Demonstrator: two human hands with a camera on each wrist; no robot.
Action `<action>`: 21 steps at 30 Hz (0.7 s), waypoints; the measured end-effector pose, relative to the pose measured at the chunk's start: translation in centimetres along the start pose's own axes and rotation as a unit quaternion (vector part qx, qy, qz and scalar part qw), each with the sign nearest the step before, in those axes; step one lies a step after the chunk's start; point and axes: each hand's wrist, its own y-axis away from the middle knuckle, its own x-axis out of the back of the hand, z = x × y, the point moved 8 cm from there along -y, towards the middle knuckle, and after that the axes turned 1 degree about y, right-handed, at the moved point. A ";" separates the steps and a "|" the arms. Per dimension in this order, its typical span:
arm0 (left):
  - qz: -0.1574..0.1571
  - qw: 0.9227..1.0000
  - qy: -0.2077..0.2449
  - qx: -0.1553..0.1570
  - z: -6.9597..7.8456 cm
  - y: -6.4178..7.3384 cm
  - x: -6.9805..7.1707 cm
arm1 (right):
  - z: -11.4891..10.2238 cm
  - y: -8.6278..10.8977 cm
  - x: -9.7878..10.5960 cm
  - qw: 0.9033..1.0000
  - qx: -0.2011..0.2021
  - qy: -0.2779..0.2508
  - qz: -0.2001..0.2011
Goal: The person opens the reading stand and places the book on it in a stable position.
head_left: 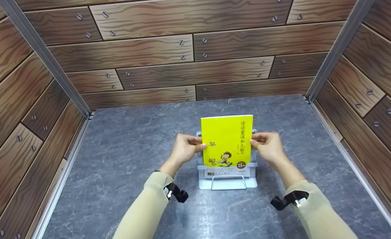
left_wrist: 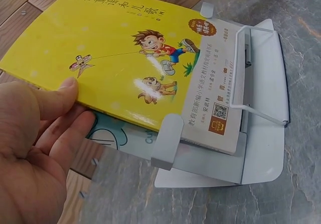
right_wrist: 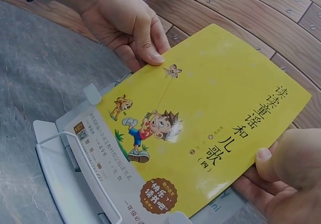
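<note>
A yellow book (head_left: 227, 141) with a cartoon boy, a dog and a kite on its cover leans upright on a pale blue-white book stand (head_left: 252, 182). My left hand (head_left: 186, 149) pinches its left edge, thumb on the cover and fingers behind. On the opposite edge my right hand (head_left: 269, 147) grips in the same way. The book's white lower band sits behind the stand's wire holder (left_wrist: 235, 83), and a side clip (left_wrist: 168, 141) overlaps the edge of the cover. Part of a printed back plate (left_wrist: 113, 128) shows beneath the book in the left wrist view.
The stand rests on a grey marbled tabletop (head_left: 122, 166). Wood-patterned walls (head_left: 155, 49) enclose the table at the back and both sides, with grey metal posts (head_left: 46, 56) at the corners. Black wrist mounts (head_left: 177, 192) sit on both sleeves.
</note>
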 end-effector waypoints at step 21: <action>0.012 0.999 -0.042 -0.001 -0.2 0.3 0.1 | 0.0 0.2 0.1 0.999 0.017 0.025 0.012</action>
